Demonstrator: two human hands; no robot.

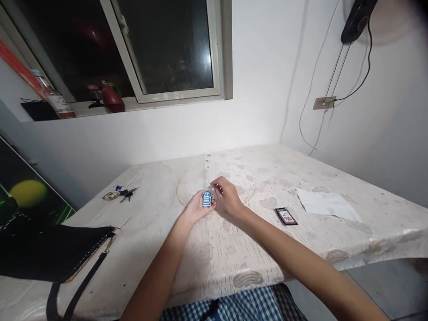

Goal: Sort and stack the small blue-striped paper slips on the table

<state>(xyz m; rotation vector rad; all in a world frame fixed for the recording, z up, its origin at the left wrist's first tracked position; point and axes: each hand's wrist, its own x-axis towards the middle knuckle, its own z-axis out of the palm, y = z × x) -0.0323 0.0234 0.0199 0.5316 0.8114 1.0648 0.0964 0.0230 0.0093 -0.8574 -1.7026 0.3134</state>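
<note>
A small blue-and-white tag with a rounded top [207, 199] rests in my left hand [194, 208], whose fingers are closed around its edges. Its printed face is turned up toward me. Right beside it, my right hand [228, 196] is bent in a pinch, with thumb and fingers close together near the tag's upper right edge. Something pale and thin shows by those fingertips, too small to name. Both hands are just over the middle of the patterned tablecloth [207, 249].
To the right lie a dark-framed card [286, 216] and a white cloth [327, 205]. Keys [127, 193] lie at the left, with a black bag [56, 252] and its strap nearer me. A window [174, 49] and a wall socket [324, 103] are behind.
</note>
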